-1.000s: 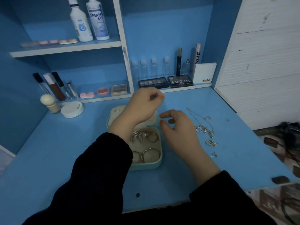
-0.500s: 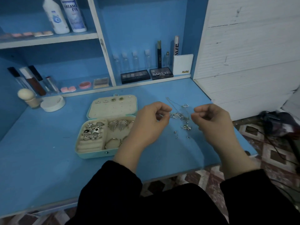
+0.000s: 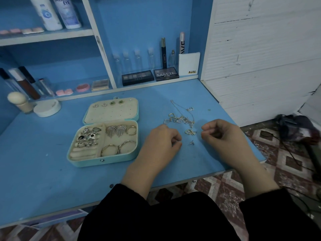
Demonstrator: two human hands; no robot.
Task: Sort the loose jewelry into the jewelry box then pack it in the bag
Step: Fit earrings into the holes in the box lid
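**Task item.** An open teal rectangular jewelry box lies flat on the blue tabletop, to the left of the left hand and close beside its fingers.
- Its long axis runs left to right.
- The cream-lined lid is folded back flat, pointing away from the person. The snap on the front wall faces the person.
- The lid pad carries two silver heart studs and two green studs along its far edge.
- In the base, the left compartment has cream ring rolls holding several silver rings.
- The right compartments hold a pair of silver fan-shaped earrings, one small gold hoop and two larger hoops.

**Loose jewelry.** A tangle of silver and gold chains and heart-shaped pieces lies beyond both sets of fingers and between them. A single small stud lies on the tabletop between the left fingers and the right hand.

**Fingers.**
- Left: curled, with the thumb tip against the forefinger.
- Right: fingers curled, with the tips drawn together.
- Whether either hand pinches anything cannot be told.

**Legible writing.**
- "MATTE" on a black palette.
- "NUDE" on a white card box.
- "EYE", under a partly cut word, on a white bottle.
- "VE" on a pink tube.

All four stand on shelves beyond the fingers.
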